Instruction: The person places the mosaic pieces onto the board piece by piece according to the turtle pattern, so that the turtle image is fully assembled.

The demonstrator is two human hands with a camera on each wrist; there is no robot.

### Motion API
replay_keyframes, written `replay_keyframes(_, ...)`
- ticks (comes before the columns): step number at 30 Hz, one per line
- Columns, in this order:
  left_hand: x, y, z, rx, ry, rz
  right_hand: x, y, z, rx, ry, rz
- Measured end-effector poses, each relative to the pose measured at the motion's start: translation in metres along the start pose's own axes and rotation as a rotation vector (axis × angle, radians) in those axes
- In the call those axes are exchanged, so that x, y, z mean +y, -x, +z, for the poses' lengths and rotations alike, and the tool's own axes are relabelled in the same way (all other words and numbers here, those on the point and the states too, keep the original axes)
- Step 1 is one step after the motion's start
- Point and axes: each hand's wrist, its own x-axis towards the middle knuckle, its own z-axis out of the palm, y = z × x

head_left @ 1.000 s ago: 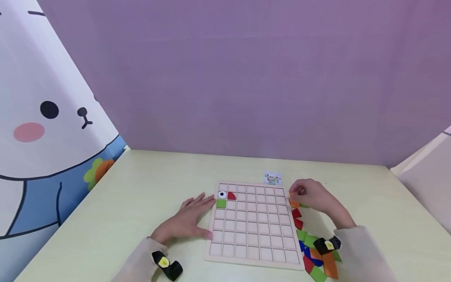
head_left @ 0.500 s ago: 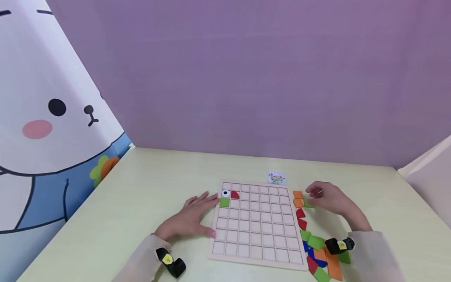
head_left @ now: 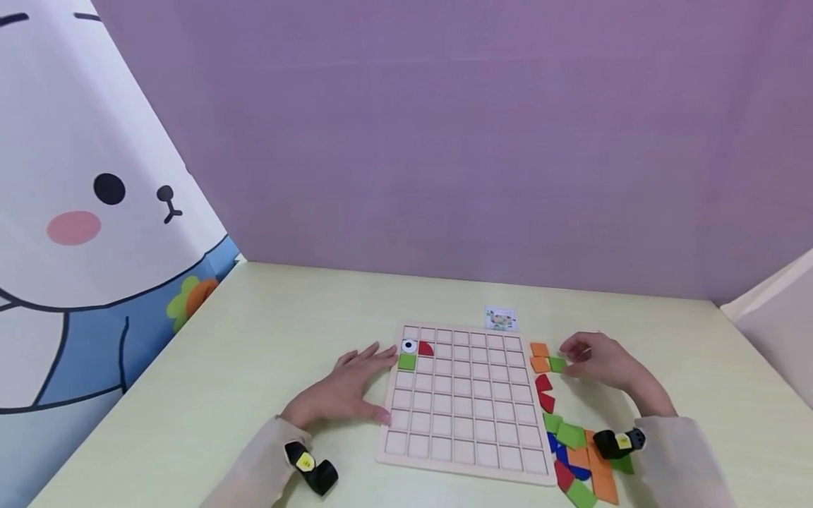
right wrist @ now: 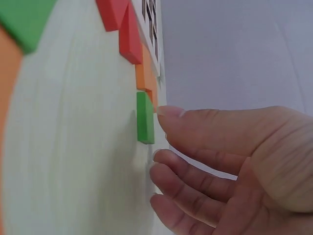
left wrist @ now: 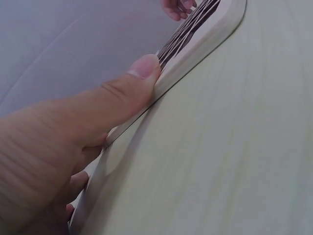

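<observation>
A wooden grid board (head_left: 466, 409) lies on the table. In its upper left cells sit an eye tile (head_left: 409, 346), a red quarter-round tile (head_left: 426, 348) and a green square (head_left: 407, 362). My left hand (head_left: 343, 391) rests against the board's left edge with fingers spread; the left wrist view has its thumb (left wrist: 145, 67) on the rim. Right of the board, my right hand (head_left: 600, 361) hovers beside a loose green block (head_left: 557, 365), fingers bent and thumb apart from them. In the right wrist view nothing sits between thumb and fingers, near that green block (right wrist: 145, 117).
Two orange squares (head_left: 540, 350) and two red pieces (head_left: 543, 382) line the board's right side. A pile of mixed blocks, including a long orange one (head_left: 602, 469), lies below them. A small picture card (head_left: 501, 318) is behind the board.
My right hand has moved right, away from the orange squares, to beside the green block, leaving an orange square on the table. The left hand keeps its place at the board.
</observation>
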Motion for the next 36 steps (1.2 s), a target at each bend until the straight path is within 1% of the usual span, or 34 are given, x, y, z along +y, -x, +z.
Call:
replay_keyframes(5,-0.003,-0.003,0.001,-0.003,0.004,0.002,0.004,0.000,0.001,-0.013,-0.029,0.034)
replay_keyframes(12,-0.007,-0.004,0.000,0.003,0.013,0.014,0.005,-0.002,0.005,-0.009,-0.032,0.031)
replay_keyframes(21,-0.004,-0.003,0.000,0.011,0.045,0.015,0.005,-0.004,0.010,-0.006,-0.012,0.043)
replay_keyframes(36,-0.004,-0.004,0.002,0.013,0.048,0.014,0.002,-0.002,0.011,0.004,-0.035,0.001)
